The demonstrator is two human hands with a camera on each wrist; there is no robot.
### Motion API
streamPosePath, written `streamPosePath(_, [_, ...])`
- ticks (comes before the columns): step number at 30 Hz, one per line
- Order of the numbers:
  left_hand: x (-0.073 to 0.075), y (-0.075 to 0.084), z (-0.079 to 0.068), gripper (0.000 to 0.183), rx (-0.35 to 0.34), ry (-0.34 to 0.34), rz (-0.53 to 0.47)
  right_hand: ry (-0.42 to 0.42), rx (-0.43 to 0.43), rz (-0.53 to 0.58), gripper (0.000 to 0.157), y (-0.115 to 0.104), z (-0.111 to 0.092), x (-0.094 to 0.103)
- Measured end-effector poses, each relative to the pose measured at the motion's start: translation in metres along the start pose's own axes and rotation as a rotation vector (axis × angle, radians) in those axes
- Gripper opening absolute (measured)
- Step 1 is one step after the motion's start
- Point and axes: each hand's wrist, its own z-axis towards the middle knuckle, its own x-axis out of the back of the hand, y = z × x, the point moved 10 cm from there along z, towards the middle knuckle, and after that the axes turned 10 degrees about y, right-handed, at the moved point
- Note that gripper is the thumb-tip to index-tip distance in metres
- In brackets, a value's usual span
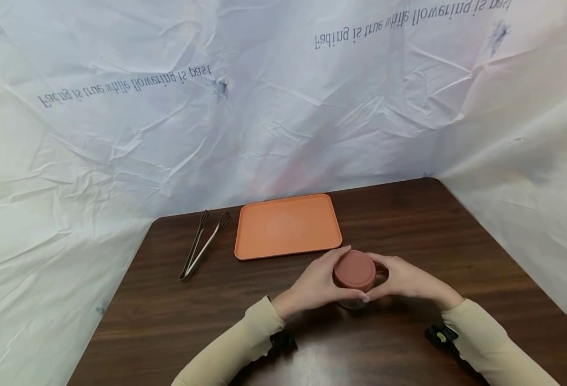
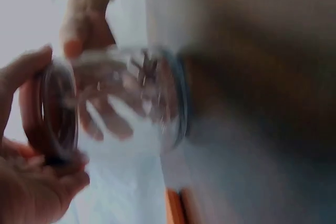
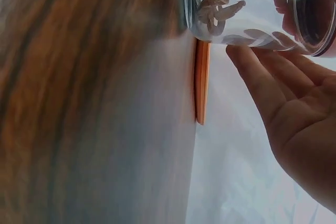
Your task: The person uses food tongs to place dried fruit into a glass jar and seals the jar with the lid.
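Note:
A clear jar stands upright on the table, capped by a round reddish-brown lid. Several pale brown, twisted pieces lie at its bottom in the right wrist view. My left hand grips the lid from the left, thumb at the near side and fingers at the far side. From the right, my right hand curves around the jar's clear body, below the lid. Both thumbs come close together at the front of the jar in the head view. Most of the jar's body is hidden there under lid and hands.
Behind the jar, an orange rectangular tray lies near the back edge of the dark wooden table. Metal tongs lie left of the tray with their arms spread. White printed sheeting hangs around the table.

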Motion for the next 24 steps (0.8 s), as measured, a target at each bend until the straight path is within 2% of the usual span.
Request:
streamPosePath(4, [0.0, 0.0, 0.005, 0.098, -0.085, -0.083, -0.035, -0.012, 0.004, -0.044, 0.086, 0.001, 0.0, 0.0])
streamPosePath(8, [-0.001, -0.003, 0.008, 0.096, -0.124, -0.16, -0.097, -0.019, 0.016, -0.072, 0.083, 0.001, 0.0, 0.001])
streamPosePath(19, [-0.005, -0.012, 0.014, 0.095, -0.133, -0.265, -0.179, -0.005, 0.02, -0.099, 0.081, 0.0, 0.0, 0.0])
streamPosePath(22, [-0.005, -0.014, 0.019, 0.097, -0.107, -0.26, -0.151, 0.031, 0.013, -0.112, 0.082, 0.001, 0.0, 0.007])
streamPosePath(24, [-0.005, -0.016, 0.025, 0.098, -0.085, -0.232, -0.114, 0.076, -0.008, -0.124, 0.085, 0.004, 0.001, 0.015])
